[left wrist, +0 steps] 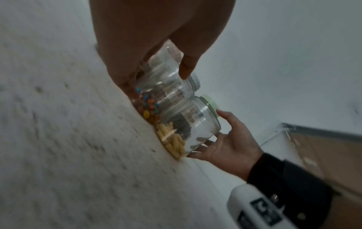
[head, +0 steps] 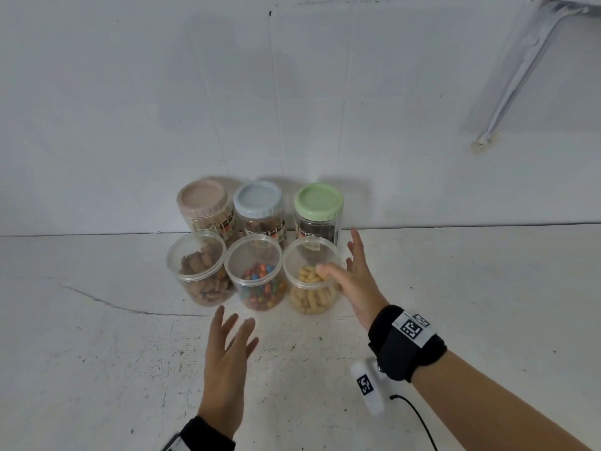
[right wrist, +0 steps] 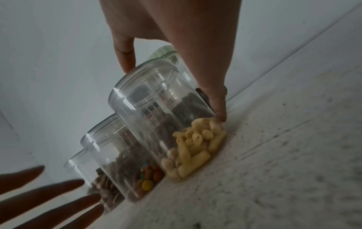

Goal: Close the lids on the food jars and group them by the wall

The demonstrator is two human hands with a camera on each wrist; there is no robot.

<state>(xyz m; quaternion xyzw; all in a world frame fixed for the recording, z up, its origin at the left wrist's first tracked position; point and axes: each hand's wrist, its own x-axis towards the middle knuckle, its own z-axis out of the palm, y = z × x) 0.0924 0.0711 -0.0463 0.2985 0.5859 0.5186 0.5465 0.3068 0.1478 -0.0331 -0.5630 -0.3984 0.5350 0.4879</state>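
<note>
Spread flat with fingers apart, the left hand (head: 227, 359) hovers near the candy jar (head: 257, 271), holding nothing; the right hand (head: 351, 281), fingers straight, touches the open pasta jar (head: 312, 278) by the wall (head: 292, 92); its wrist view shows thumb on rim, fingertip low.
</note>
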